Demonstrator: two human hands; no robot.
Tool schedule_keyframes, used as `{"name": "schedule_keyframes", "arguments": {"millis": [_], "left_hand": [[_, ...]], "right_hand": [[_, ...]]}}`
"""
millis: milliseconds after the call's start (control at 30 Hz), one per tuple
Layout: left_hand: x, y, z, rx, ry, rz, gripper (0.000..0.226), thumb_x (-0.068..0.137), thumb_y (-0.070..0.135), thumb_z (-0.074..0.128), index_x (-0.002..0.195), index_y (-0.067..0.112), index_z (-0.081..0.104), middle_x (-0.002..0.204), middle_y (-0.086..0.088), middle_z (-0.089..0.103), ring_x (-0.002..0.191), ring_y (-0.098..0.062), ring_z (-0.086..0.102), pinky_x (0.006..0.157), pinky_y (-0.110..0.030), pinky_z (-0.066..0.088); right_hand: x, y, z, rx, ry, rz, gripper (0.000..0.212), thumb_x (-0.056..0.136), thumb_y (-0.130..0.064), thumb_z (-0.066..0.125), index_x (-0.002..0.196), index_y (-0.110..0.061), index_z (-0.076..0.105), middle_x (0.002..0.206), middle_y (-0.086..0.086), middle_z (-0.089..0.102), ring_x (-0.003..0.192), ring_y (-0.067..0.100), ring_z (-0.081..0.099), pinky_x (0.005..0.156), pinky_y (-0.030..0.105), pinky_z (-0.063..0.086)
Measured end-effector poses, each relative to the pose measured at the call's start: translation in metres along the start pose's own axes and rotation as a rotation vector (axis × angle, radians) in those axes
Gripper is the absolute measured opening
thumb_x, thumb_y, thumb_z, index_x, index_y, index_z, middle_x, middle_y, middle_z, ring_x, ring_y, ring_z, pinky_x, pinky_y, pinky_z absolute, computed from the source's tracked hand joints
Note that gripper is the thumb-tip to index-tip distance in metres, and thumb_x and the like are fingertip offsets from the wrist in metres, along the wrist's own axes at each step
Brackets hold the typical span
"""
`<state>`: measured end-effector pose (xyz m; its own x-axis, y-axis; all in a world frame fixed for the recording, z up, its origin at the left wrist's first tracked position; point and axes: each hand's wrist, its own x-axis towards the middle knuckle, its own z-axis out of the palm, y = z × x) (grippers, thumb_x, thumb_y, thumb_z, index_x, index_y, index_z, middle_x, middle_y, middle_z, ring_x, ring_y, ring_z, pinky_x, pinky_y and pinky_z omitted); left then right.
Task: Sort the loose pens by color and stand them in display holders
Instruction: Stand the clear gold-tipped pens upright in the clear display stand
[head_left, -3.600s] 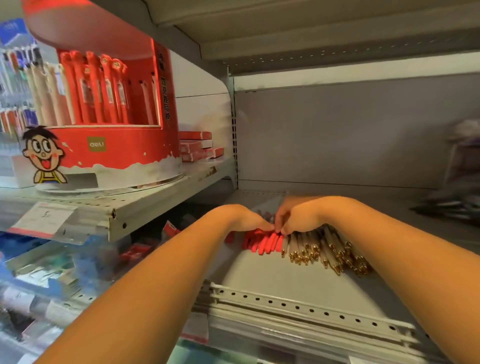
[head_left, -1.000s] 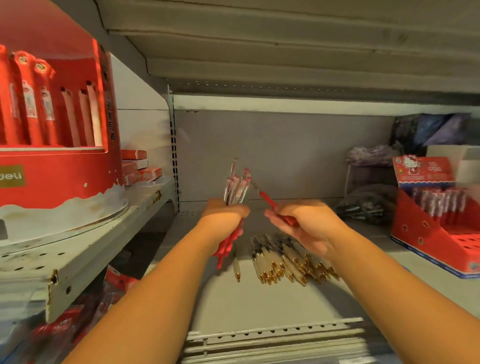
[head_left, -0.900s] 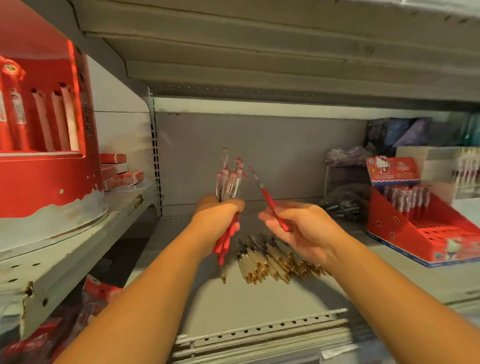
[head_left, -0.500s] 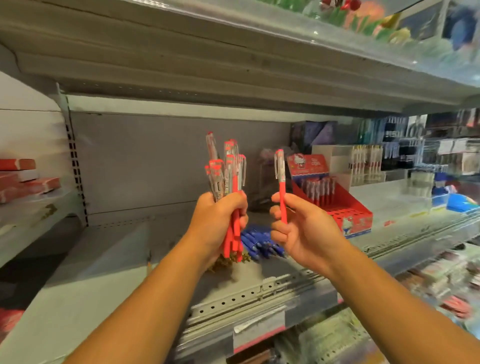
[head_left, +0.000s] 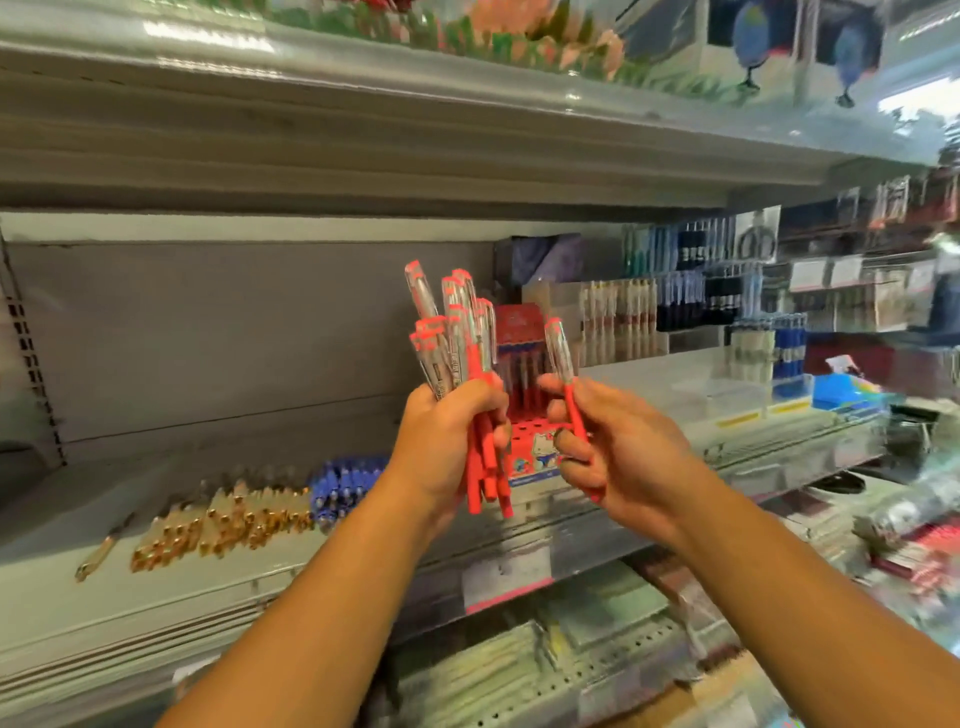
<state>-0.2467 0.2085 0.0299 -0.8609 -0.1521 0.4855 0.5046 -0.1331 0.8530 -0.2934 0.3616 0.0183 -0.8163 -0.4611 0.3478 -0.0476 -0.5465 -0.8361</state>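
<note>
My left hand (head_left: 447, 441) grips a bunch of red pens (head_left: 457, 343) upright, clear caps up, in front of the shelf. Just to its right, my right hand (head_left: 618, 447) pinches a single red pen (head_left: 563, 364), also cap up. Behind both hands stands a red cartoon display holder (head_left: 524, 415) on the grey shelf (head_left: 130, 499), partly hidden by my fingers. A row of loose gold-tipped pens (head_left: 218, 530) lies on the shelf at the left, with one stray pen (head_left: 101, 548) beside it. Loose blue pens (head_left: 343, 488) lie next to them.
Boxes of upright pens (head_left: 618, 319) and blue pens (head_left: 787, 353) stand further right on the shelf, near a clear tray (head_left: 722, 395). Packaged stationery fills the lower shelves (head_left: 597, 639). A shelf above (head_left: 363, 93) overhangs the space.
The view has swung right, so the gold and blue pens now lie at the left. Both hands kept their red pens and now sit in front of the red holder.
</note>
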Motion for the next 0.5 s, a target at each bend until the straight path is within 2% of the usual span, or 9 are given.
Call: {"name": "schedule_keyframes", "arguments": {"millis": [133,233,367,500], "left_hand": [[0.015,-0.018,0.027,0.036,0.041,0.013,0.01,0.068,0.015,0.059,0.059,0.012,0.054,0.052,-0.008,0.044,0.042,-0.02,0.038,0.04,-0.022,0.034],[0.03,-0.025,0.034,0.094,0.063,-0.002,0.01,0.07,0.016,0.058,0.061,0.012,0.055,0.051,-0.009,0.045,0.043,-0.021,0.038,0.041,-0.024,0.035],[0.056,-0.029,0.029,0.136,0.1,0.008,0.01,0.07,0.014,0.057,0.061,0.013,0.056,0.05,-0.008,0.046,0.044,-0.02,0.038,0.044,-0.026,0.034],[0.094,-0.034,0.017,0.207,0.15,0.002,0.009,0.067,0.013,0.056,0.059,0.014,0.056,0.048,-0.008,0.046,0.043,-0.02,0.04,0.04,-0.021,0.034]], "right_hand": [[0.014,-0.01,-0.032,0.028,-0.015,0.027,0.022,0.1,-0.007,0.044,0.109,0.002,0.061,0.074,0.007,0.06,0.054,0.012,0.051,0.044,0.021,0.041],[0.034,-0.014,-0.046,0.034,-0.06,0.049,0.023,0.099,-0.005,0.046,0.114,0.005,0.06,0.076,0.008,0.058,0.061,0.012,0.056,0.052,0.023,0.049],[0.069,-0.013,-0.055,0.012,-0.098,0.025,0.023,0.099,0.001,0.045,0.118,0.003,0.059,0.079,0.01,0.056,0.065,0.013,0.059,0.061,0.026,0.056],[0.115,-0.011,-0.066,-0.035,-0.111,0.008,0.025,0.097,0.001,0.052,0.122,-0.003,0.056,0.083,0.011,0.06,0.072,0.017,0.063,0.079,0.037,0.059]]}}
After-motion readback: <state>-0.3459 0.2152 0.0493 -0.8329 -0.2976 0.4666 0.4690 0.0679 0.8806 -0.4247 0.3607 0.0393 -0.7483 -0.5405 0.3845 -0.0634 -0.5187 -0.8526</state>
